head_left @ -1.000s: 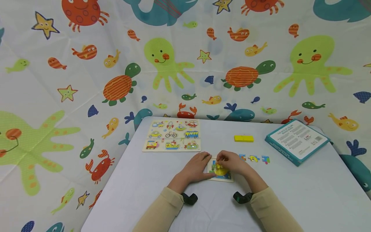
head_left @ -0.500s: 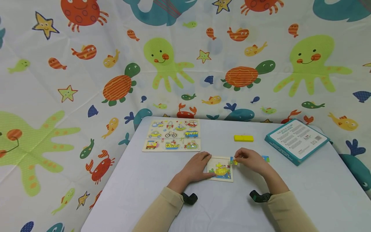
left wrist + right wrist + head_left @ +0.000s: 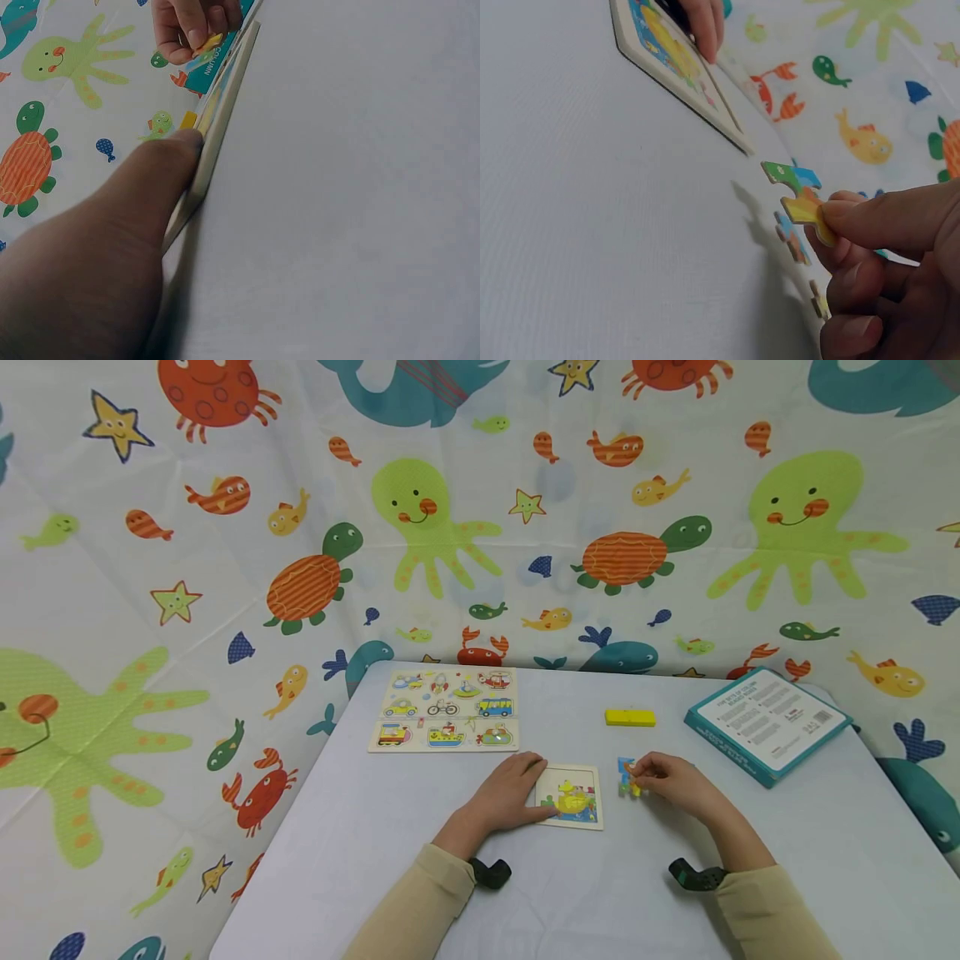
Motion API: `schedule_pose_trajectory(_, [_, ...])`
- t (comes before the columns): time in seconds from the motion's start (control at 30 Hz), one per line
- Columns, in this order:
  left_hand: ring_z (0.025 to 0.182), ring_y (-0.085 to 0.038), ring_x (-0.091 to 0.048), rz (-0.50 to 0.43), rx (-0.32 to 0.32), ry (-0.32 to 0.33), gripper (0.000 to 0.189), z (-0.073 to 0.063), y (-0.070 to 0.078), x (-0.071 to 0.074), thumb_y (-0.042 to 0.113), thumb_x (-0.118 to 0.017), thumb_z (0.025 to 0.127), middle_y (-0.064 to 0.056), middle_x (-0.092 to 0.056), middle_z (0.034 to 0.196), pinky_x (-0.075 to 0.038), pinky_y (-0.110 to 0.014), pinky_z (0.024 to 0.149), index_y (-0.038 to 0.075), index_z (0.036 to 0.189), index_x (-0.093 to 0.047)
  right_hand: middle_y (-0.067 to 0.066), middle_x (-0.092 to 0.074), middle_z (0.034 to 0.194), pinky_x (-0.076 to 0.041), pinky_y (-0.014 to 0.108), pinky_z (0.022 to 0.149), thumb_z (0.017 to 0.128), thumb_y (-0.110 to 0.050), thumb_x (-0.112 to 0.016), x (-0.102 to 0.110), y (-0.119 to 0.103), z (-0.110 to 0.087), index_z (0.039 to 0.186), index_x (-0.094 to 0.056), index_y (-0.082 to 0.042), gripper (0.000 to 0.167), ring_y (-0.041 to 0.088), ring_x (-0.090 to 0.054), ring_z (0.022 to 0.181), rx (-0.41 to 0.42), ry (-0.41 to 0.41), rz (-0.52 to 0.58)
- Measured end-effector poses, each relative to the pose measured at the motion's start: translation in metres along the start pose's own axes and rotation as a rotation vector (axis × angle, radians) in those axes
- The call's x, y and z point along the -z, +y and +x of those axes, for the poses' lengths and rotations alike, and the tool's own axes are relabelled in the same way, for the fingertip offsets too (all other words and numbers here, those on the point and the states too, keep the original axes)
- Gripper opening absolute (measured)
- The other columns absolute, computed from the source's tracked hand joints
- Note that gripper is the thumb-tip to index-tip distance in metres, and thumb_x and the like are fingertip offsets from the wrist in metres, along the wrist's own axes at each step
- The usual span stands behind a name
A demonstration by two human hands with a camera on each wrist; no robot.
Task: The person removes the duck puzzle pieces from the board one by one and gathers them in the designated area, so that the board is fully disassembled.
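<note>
My left hand (image 3: 510, 793) rests on the left side of a small wooden puzzle board (image 3: 588, 772). Its thumb lies over the near edge, as the left wrist view also shows. Inside the frame, a yellow duck picture (image 3: 573, 800) is partly filled in, with bare wood along the upper part. To the right of the board, my right hand (image 3: 675, 781) pinches a jigsaw piece (image 3: 804, 206) between thumb and index finger. That piece is green, blue, orange and yellow, and is raised above the table. Beneath it lie loose jigsaw pieces (image 3: 791, 238), partly hidden by the right hand.
Behind the board on the left lies a vehicle puzzle board (image 3: 444, 710). A yellow block (image 3: 630, 717) sits farther back, and a teal box (image 3: 771, 722) with printed text lies at the back right. A sea-animal cloth (image 3: 480, 527) hangs behind the white table (image 3: 300, 877).
My right hand has moved rightward from over the duck puzzle, carrying the jigsaw piece to beside the loose ones. The left hand stays at the board's left side.
</note>
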State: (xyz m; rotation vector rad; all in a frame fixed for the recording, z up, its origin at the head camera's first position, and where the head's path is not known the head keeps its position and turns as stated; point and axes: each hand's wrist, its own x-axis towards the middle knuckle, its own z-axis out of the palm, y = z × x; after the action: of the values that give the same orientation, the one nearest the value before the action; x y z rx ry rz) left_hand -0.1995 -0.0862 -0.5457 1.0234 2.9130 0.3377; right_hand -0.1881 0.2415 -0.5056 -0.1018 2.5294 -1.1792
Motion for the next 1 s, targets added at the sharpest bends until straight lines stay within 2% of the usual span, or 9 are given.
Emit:
schedule_pose_trajectory(0.33, [0.146,-0.017,-0.031,0.007,0.006,-0.022,0.090,0.0013,-0.0004,-0.0011,0.074,-0.047,0.088,0.000,-0.037,0.154,-0.025,-0.034,0.123,0.014,0.154,-0.035,0.005,-0.060,0.092,-0.046,0.030,0.068,0.095,-0.021,-0.066,-0.0031,0.0103,0.0026,0.104,-0.064,-0.012,0.013,0.021,-0.052,0.084,-0.005,-0.002,-0.031])
schedule_pose_trajectory(0.77, [0.144,-0.017,-0.034,0.005,-0.008,0.001,0.089,0.0000,0.0001,0.0005,0.073,-0.048,0.089,-0.001,-0.039,0.153,-0.027,-0.035,0.122,0.013,0.153,-0.037,0.004,-0.060,0.092,-0.046,0.027,0.063,0.095,-0.019,-0.065,-0.0070,0.0092,0.0035,0.101,-0.064,-0.013,0.009,0.018,-0.052,0.080,0.006,0.034,-0.108])
schedule_pose_trajectory(1.0, [0.144,-0.017,-0.034,0.007,-0.008,0.000,0.090,0.0001,0.0000,0.0002,0.074,-0.048,0.088,-0.001,-0.039,0.153,-0.028,-0.034,0.122,0.013,0.153,-0.037,0.003,-0.061,0.092,-0.044,0.029,0.067,0.095,-0.019,-0.066,-0.0087,0.0101,0.0032,0.100,-0.065,-0.014,0.007,0.020,-0.052,0.084,0.028,0.051,-0.150])
